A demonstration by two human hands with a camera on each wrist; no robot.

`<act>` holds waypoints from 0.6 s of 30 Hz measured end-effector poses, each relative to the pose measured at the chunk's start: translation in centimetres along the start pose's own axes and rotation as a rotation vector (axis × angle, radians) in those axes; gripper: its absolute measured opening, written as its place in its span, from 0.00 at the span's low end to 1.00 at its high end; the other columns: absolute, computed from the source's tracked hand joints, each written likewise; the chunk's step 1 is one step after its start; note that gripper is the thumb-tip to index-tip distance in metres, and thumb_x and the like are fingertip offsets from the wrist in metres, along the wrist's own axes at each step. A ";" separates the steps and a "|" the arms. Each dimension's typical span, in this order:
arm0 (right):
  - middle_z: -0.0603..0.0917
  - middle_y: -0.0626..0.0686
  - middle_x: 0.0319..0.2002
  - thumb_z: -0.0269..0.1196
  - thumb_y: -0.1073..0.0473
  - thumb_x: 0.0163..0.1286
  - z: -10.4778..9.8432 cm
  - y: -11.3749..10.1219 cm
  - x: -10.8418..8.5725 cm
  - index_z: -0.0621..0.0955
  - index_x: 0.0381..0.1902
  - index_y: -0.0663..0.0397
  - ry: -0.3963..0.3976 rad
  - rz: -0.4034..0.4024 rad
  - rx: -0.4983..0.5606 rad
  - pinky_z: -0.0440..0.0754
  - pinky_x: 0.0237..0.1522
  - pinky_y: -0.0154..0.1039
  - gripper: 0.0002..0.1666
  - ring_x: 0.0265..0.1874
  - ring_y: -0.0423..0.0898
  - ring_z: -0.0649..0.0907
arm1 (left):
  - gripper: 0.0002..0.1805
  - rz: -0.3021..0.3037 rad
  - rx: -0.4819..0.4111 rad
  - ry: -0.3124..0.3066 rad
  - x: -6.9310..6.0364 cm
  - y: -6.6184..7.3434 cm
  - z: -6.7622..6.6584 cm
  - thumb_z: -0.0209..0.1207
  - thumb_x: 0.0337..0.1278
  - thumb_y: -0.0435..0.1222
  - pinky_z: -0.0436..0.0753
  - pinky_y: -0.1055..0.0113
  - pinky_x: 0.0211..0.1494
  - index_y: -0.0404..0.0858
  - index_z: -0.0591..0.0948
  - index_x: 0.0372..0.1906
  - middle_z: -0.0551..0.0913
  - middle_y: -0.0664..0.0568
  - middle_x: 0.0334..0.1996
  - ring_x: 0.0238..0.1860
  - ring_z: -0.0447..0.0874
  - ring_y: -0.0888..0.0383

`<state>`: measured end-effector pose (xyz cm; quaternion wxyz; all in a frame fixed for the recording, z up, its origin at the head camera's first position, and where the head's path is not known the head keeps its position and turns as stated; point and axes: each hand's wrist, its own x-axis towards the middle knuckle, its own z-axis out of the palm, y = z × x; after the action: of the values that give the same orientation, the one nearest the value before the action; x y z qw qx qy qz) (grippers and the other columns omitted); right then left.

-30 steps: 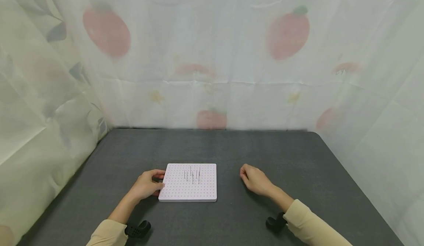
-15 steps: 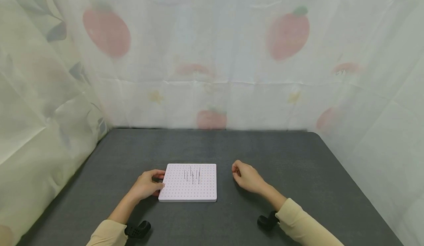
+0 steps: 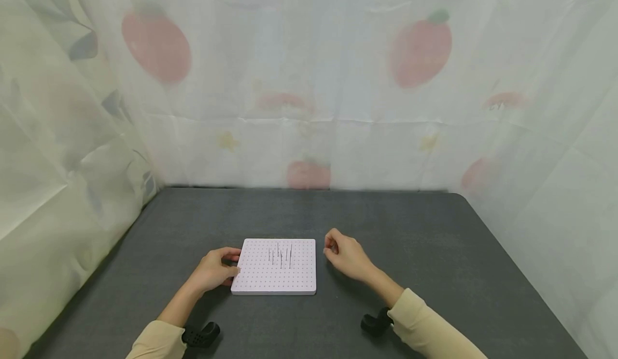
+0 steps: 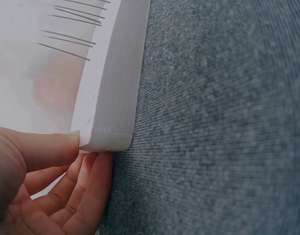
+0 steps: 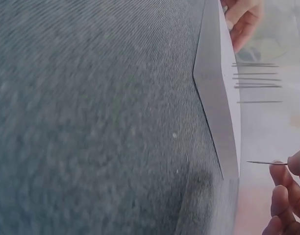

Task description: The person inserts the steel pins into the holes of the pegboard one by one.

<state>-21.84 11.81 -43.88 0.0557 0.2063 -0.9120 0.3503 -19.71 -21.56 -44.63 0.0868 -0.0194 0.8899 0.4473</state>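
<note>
A white pegboard with rows of small holes lies flat on the dark table. Several thin metal pins stand upright in its middle and far part. My left hand holds the board by its left side, the thumb on the top edge and the fingers against the side. Just off the board's right edge is my right hand. In the right wrist view its thumb and forefinger pinch a thin pointed metal pin, apart from the board. That pin is too fine to make out in the head view.
The dark grey cloth-like tabletop stretches around the board. A white curtain with strawberry prints hangs behind the table, and a pale patterned sheet hangs at the left. Black bands sit on both wrists.
My right hand has moved left and slightly away from me, closer to the board's right edge. The left hand and the board have stayed put.
</note>
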 end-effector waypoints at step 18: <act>0.82 0.44 0.27 0.63 0.61 0.67 1.9 -1.2 0.7 0.80 0.36 0.52 0.041 -0.075 0.040 0.68 0.26 0.27 0.02 0.23 0.34 0.71 | 0.28 -0.002 0.004 0.004 0.0 0.1 0.0 0.62 0.51 0.26 0.87 0.61 0.32 0.28 0.75 0.62 0.80 0.36 0.51 0.33 0.83 0.59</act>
<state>-21.87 9.51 -44.40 0.0831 0.2342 -0.8951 0.3702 -19.68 -21.48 -44.56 0.0855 -0.0211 0.8910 0.4454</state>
